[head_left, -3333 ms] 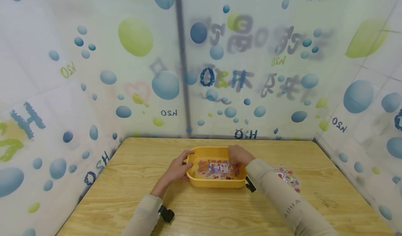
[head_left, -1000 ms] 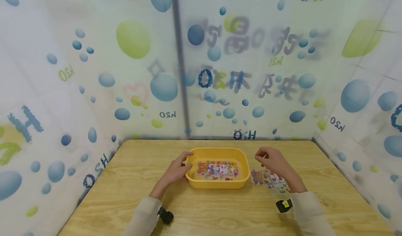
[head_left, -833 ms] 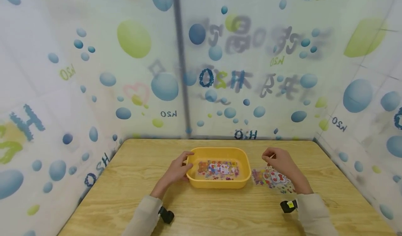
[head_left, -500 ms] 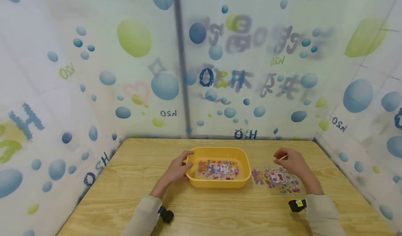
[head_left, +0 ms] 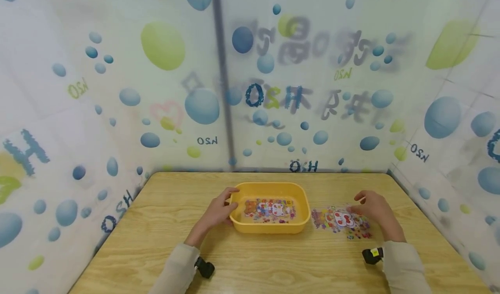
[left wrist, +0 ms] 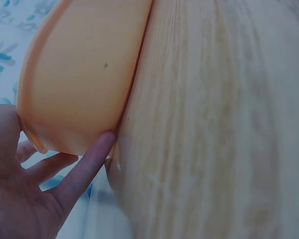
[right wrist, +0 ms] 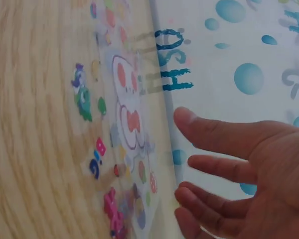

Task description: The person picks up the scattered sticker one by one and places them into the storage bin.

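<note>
A yellow plastic tray (head_left: 269,229) sits on the wooden table. My left hand (head_left: 214,213) grips its left end; in the left wrist view, one finger touches low on the tray's outer wall (left wrist: 84,74). A clear sheet of colourful cartoon stickers (head_left: 269,209) lies flat in the tray. To the right, another clear sticker sheet (head_left: 341,220) with a white bear figure lies on the table. My right hand (head_left: 373,207) is over that sheet's upper right part, fingers parted, holding nothing. In the right wrist view, the fingers (right wrist: 217,134) stand apart from the sheet.
The wooden table (head_left: 250,259) reaches back to a white curtain (head_left: 265,155) printed with blue and green drops, which also runs along both sides. Black wrist cameras hang under both wrists.
My right hand has come out of the tray and moved right, over the sheet on the table. Its fingers were pinched together and are now parted. My left hand stays at the tray.
</note>
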The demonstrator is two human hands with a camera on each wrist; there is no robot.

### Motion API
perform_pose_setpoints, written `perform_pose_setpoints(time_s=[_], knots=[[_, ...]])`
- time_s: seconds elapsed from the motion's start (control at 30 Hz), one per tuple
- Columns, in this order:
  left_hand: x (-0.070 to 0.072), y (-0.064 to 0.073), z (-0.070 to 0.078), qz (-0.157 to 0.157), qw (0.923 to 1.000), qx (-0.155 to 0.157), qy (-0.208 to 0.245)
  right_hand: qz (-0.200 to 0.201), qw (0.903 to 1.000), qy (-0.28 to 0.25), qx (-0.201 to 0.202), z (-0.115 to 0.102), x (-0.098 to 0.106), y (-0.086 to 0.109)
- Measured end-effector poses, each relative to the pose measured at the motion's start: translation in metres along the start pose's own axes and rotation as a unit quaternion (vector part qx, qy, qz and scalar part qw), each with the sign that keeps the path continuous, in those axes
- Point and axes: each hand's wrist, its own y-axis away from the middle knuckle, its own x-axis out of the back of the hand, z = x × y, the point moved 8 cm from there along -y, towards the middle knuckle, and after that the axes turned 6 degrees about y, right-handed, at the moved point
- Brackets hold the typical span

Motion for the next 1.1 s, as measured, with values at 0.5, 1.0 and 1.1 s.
perform_pose_setpoints(time_s=[0.5,1.0,1.1], knots=[[-0.001,-0.002,0.0,-0.007,0.9999,-0.008,-0.003,-0.065,0.9963,0.022,-0.051,0.026,-0.013,0.004],[0.0,-0.002,-0.002,-0.004,1.0,-0.002,-0.001,-0.051,0.9977,0.034,-0.028,0.029,-0.008,-0.001],[0.0,-0.001,-0.001,-0.002,1.0,0.001,-0.001,-0.052,0.9976,0.029,-0.035,0.029,-0.009,-0.002]])
